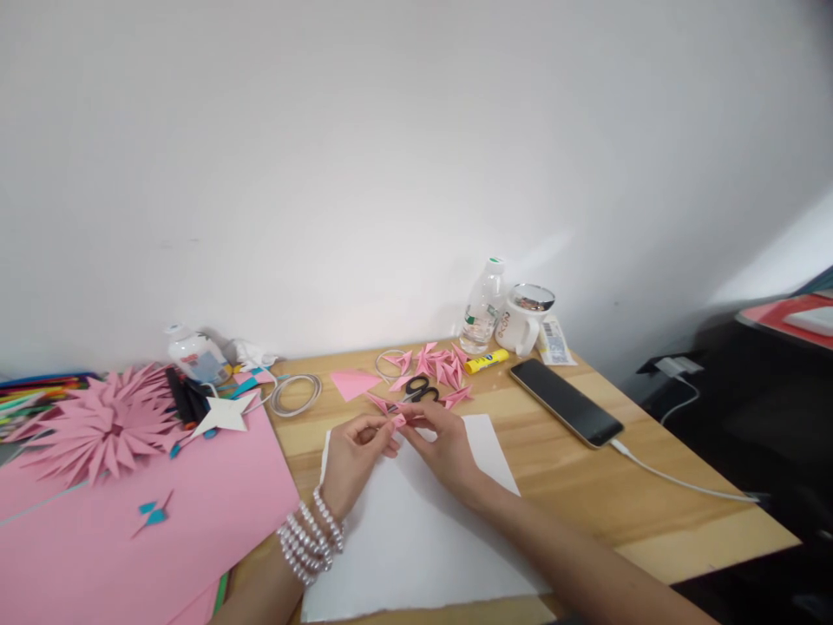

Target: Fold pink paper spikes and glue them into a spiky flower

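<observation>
Between my fingertips is a small folded piece of pink paper, held above the far part of a white sheet. My left hand, with pearl bracelets at the wrist, pinches it from the left. My right hand grips it from the right with thumb and fingers. Just beyond the hands lie black-handled scissors, their blades partly hidden. Several folded pink paper pieces are scattered behind them, beside a flat pink paper piece.
At the back right stand a yellow glue stick, a clear bottle and a white mug. A phone with a white cable lies on the right. Pink sheets on the left carry a spiky pink paper flower and a white paper star.
</observation>
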A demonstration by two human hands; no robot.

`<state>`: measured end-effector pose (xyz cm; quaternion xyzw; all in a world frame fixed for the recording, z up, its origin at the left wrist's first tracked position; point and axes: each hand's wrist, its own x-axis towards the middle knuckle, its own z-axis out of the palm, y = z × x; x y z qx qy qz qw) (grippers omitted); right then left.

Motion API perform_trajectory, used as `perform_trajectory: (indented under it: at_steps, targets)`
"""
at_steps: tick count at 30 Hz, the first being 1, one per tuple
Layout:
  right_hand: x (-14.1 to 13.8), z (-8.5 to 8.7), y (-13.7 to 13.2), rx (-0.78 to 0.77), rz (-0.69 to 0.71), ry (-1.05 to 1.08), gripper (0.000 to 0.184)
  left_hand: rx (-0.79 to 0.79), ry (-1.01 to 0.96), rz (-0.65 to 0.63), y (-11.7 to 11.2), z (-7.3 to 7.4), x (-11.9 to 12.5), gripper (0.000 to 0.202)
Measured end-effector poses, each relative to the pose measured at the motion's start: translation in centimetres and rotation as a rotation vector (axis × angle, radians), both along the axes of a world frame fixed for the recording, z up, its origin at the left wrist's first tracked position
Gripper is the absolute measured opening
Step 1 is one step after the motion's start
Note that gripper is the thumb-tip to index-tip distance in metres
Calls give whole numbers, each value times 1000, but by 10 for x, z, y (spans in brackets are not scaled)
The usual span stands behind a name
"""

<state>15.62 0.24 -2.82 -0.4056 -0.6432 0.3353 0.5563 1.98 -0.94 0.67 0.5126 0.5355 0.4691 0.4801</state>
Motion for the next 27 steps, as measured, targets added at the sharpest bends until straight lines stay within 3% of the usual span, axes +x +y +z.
perform_trajectory:
  at_steps: [6, 9, 18, 27]
  targets:
    - [-3, -1, -4, -22, 32, 57, 31, 227, 160, 56, 0, -12, -1, 13]
    - [-3, 0, -4, 7, 17, -3, 20, 278, 182, 39, -1, -16, -2, 12]
    - [-2, 1, -5, 92, -22, -83, 14, 290, 167, 30, -1, -17, -1, 10]
    - [-1, 3, -3, -3, 18, 1, 13, 282, 134, -71, -4, -9, 2, 11]
